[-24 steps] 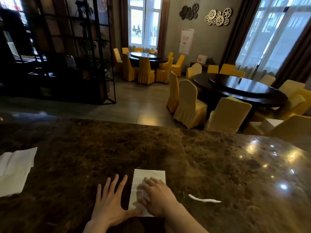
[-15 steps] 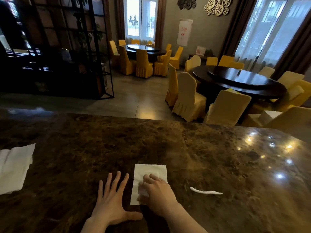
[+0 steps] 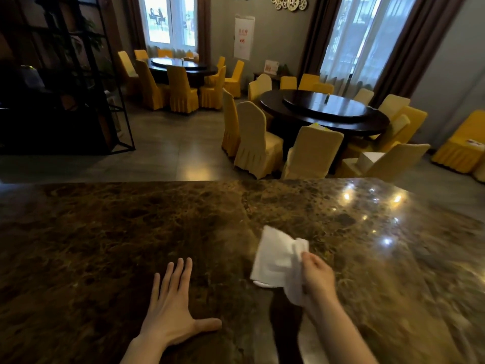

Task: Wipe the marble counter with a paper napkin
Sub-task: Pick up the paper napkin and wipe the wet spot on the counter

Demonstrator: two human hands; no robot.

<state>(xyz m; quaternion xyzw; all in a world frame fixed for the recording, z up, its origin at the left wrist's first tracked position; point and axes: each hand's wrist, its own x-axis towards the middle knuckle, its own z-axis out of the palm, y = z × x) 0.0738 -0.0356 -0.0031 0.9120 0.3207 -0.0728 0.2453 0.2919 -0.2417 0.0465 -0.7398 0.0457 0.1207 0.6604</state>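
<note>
head view: the right hand [image 3: 316, 278] was closed around a bunched paper napkin [image 3: 279, 261], held just above the marble counter [image 3: 131, 232]; the left hand [image 3: 170, 308] lay flat and empty, fingers spread. wiping looked barely begun, most of the stone left. beyond stood round tables [image 3: 325, 111] and yellow chairs [image 3: 252, 143].
</note>
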